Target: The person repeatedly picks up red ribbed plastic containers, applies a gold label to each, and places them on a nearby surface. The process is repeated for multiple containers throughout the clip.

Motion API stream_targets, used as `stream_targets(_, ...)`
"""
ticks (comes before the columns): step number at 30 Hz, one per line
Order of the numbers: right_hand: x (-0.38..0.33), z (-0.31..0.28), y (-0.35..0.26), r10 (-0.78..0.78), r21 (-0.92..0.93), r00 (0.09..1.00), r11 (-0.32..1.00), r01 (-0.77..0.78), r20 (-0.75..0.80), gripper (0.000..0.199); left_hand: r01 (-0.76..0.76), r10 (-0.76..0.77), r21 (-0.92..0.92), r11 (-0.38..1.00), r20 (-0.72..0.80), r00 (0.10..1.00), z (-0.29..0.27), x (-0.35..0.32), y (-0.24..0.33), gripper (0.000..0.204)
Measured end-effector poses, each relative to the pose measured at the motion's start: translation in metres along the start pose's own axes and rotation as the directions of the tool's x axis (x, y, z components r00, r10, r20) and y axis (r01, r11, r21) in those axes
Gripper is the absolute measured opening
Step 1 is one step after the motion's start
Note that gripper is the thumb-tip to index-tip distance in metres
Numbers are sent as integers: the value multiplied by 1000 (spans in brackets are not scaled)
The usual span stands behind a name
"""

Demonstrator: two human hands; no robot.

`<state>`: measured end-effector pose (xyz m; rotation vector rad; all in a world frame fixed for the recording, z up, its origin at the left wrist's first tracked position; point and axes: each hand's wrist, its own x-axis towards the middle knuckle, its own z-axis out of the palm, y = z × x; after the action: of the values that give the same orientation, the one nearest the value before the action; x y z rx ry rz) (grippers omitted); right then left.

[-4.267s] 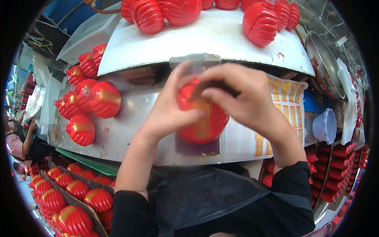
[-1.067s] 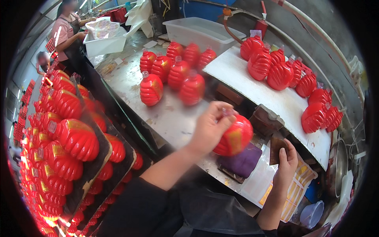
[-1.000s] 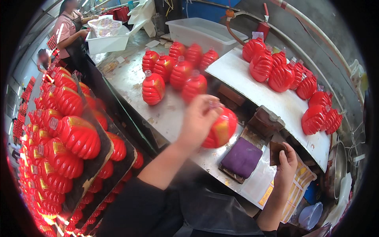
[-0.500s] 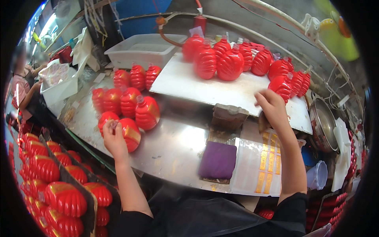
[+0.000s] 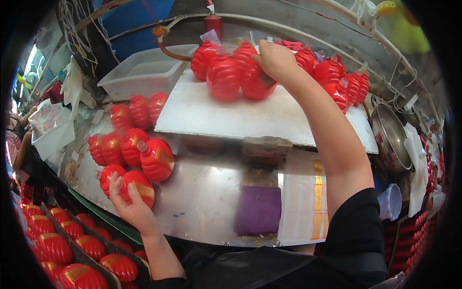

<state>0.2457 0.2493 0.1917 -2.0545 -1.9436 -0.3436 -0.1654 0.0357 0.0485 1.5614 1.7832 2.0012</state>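
My left hand (image 5: 130,207) is at the near left, thumb and fingers apart, against the front red ribbed bottle (image 5: 139,183) with a gold label. Behind it stands a cluster of similar bottles (image 5: 158,161), several with gold labels showing. My right hand (image 5: 276,62) reaches across to the raised white board (image 5: 207,115). Its fingers are curled round the upper part of a red bottle (image 5: 253,86), which is blurred and has no label visible. The hand hides that bottle's neck. Another blurred red bottle (image 5: 223,77) stands just left of it.
A purple folded cloth (image 5: 258,210) and a white sheet with gold strips (image 5: 303,207) lie on the metal table (image 5: 192,207). A stone-like block (image 5: 266,146) sits by the board. Racked red bottles (image 5: 91,247) fill the lower left. A white tub (image 5: 144,72) stands behind.
My right hand has moved from above the white sheet to the bottles on the board and closed on one. My left hand has opened from a pinch at a bottle's neck. The view has shifted.
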Motion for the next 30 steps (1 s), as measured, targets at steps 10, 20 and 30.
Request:
stream_targets(10,-121,-83,108,242,620,920,682,-387,308,22,-12,65,-242,970,212,975,16,-32,38,21)
stream_targets(20,-323,-229,281,842,869,539,279,-410,-16,26,-128,207,-225,966,374,904,25,-53,62,14)
stream_targets(30,-358,-120,458,886,587,231,443,-677,-402,32,-139,284,-279,950,590,756,36,-79,81,13)
